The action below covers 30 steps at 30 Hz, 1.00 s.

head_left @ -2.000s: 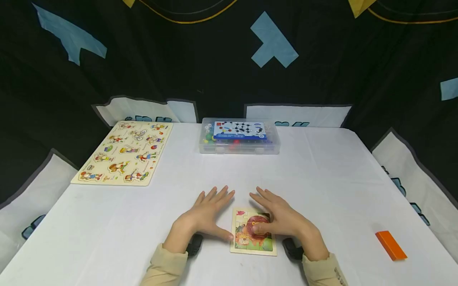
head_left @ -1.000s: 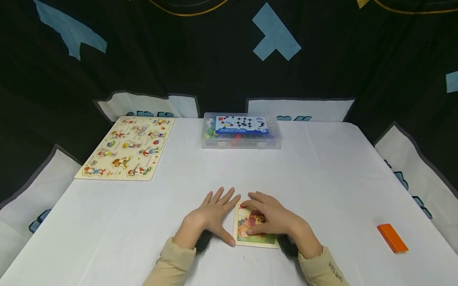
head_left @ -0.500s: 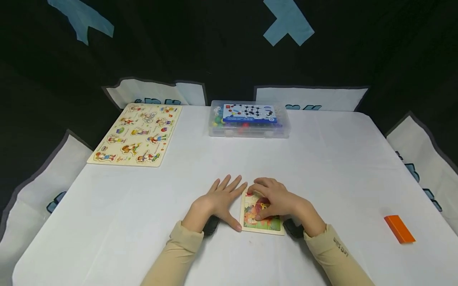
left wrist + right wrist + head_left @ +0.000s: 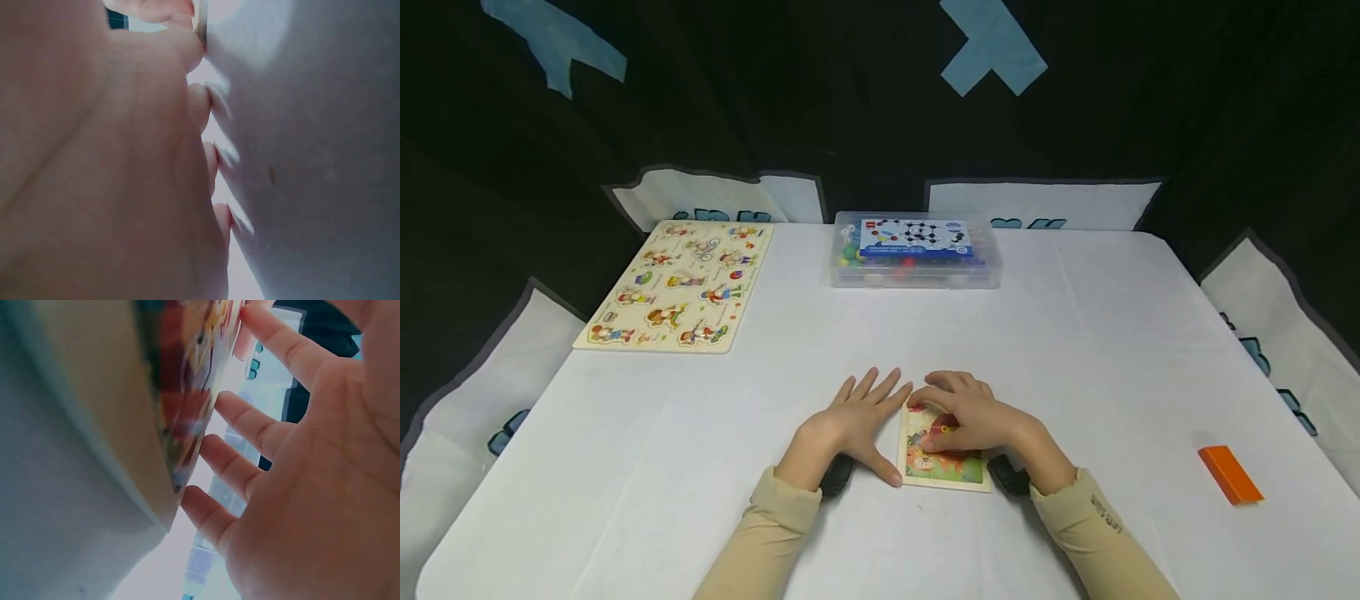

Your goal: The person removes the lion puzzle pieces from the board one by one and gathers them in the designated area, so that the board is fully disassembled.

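Observation:
A small wooden jigsaw puzzle [image 4: 951, 475] with a colourful animal picture lies in its pale frame near the front of the table. My left hand [image 4: 848, 427] rests palm down with fingers spread, its thumb and index finger at the puzzle's left edge. Over the puzzle arches my right hand [image 4: 977, 419]; its thumb lies on the picture and its index fingertip is at the upper left corner. In the right wrist view, the fingertips of the right hand [image 4: 294, 469] touch or nearly touch the puzzle [image 4: 181, 412]. The left wrist view mostly holds the left palm [image 4: 125, 162].
At the back left lies a large wooden peg board [image 4: 673, 287] with cartoon figures. A clear plastic case [image 4: 917, 271] of coloured balls stands at the back middle. An orange block [image 4: 1230, 475] sits at the right. Black fabric [image 4: 790, 92] hangs behind the white table.
The right hand's index finger has shifted left across the puzzle to its upper left corner, with the fingers more bent. The left hand has come closer to the left edge. The head view has tilted down.

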### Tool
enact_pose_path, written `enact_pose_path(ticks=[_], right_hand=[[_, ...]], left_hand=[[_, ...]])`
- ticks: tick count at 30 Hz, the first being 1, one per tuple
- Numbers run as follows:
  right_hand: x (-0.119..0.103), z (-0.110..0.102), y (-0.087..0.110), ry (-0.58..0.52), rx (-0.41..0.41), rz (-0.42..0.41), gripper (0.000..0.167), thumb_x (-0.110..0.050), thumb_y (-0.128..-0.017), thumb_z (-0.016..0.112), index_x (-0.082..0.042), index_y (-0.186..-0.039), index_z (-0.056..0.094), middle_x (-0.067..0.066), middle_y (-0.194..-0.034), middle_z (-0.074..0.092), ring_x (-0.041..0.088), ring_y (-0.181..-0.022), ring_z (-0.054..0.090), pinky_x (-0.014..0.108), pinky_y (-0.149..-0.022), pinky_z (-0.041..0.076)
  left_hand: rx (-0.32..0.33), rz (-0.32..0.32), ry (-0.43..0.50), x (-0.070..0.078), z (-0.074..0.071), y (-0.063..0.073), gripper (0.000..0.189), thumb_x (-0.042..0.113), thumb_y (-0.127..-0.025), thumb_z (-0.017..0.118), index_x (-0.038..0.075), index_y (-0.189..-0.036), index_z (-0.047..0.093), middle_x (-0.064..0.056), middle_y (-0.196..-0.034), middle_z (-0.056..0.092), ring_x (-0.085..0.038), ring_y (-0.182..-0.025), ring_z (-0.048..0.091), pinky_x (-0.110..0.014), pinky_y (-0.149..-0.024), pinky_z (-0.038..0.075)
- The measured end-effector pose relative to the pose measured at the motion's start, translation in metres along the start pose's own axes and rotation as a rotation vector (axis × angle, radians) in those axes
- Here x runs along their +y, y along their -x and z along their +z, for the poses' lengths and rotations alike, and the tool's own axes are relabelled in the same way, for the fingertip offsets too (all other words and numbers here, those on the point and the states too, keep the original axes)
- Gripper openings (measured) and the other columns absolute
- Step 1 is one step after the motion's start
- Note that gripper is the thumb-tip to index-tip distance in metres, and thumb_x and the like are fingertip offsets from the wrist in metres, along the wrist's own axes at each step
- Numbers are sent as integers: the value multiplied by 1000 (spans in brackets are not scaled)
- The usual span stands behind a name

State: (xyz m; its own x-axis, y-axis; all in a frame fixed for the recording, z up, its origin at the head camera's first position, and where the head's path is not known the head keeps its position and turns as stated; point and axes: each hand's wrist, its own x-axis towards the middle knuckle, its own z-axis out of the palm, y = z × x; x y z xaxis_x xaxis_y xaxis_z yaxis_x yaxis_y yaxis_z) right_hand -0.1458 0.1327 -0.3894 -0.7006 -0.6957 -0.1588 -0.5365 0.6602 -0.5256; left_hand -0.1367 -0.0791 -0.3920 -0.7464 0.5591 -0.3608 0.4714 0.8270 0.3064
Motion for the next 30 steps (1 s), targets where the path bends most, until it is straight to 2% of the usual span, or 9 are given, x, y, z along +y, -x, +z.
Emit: enact_pose_path(ticks=[3, 8, 13, 20, 30], right_hand=[[-2, 1, -3, 31, 8, 14, 52, -42, -84, 61, -21, -129, 47, 16, -140, 28, 39, -127, 20, 60, -97, 18], [-2, 1, -6, 71, 10, 30, 59, -42, -82, 63, -18, -132, 45, 15, -138, 29, 37, -125, 22, 57, -97, 20], [-1, 2, -8, 45, -2, 50, 63, -41, -81, 65, -18, -136, 42, 15, -139, 27, 37, -125, 20, 56, -98, 19], [-3, -2, -14, 23, -14, 65, 60, -40, -77, 70, -20, -129, 48, 13, -139, 28, 37, -124, 20, 57, -97, 20], [0, -13, -15, 34, -111, 39, 71, -39, -74, 72, -17, -135, 43, 13, -140, 26, 37, -125, 21, 58, -97, 21]], left_hand=[[-3, -5, 2, -1, 1, 0, 121, 66, -54, 72, 21, -147, 9, -2, -151, -4, -28, -135, -8, -48, -107, -3], [7, 3, 3, -1, 2, 0, 121, 66, -54, 71, 21, -147, 9, -2, -151, -4, -28, -135, -8, -48, -107, -3], [3, 5, 6, -1, 1, 0, 121, 66, -54, 72, 20, -147, 9, -3, -151, -4, -29, -135, -8, -48, -107, -3], [2, 8, 17, -2, 0, 0, 121, 65, -54, 72, 20, -147, 10, -2, -151, -5, -28, -135, -9, -48, -107, -4], [6, 7, 6, -1, -1, 0, 121, 66, -54, 73, 19, -147, 11, -3, -151, -4, -29, -135, -7, -49, -107, -2]])
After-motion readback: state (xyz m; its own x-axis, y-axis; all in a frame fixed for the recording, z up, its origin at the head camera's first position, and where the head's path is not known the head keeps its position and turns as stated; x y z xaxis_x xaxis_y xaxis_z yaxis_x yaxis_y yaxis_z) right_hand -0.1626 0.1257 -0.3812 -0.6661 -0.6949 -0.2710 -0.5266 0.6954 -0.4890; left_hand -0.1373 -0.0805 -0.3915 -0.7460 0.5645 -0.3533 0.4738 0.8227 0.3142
